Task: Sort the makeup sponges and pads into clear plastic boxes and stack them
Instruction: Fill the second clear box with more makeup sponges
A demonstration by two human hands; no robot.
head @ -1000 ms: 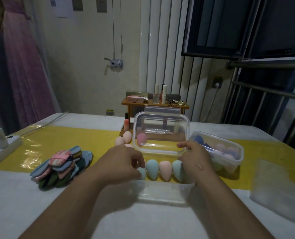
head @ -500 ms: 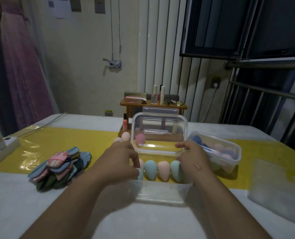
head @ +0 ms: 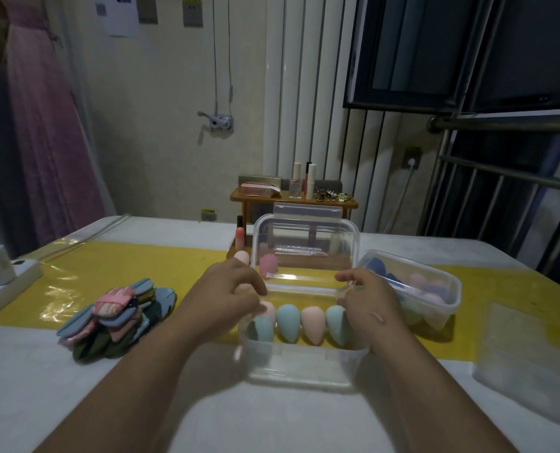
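Fingers (head: 347,275) of left hand (head: 226,289), right hand (head: 370,297) pinch lid (head: 304,246) lower edge; box (head: 304,366) rim just below.

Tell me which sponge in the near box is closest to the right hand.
The blue-green sponge at the row's right end, just right of the peach sponge; the right hand partly hides it. The other two blue-green sponges lie further left.

Raised lid (head: 306,243) blocks the far side, filled box (head: 448,299) the right, pad pile (head: 118,315) the left; near table (head: 59,403) lies open.
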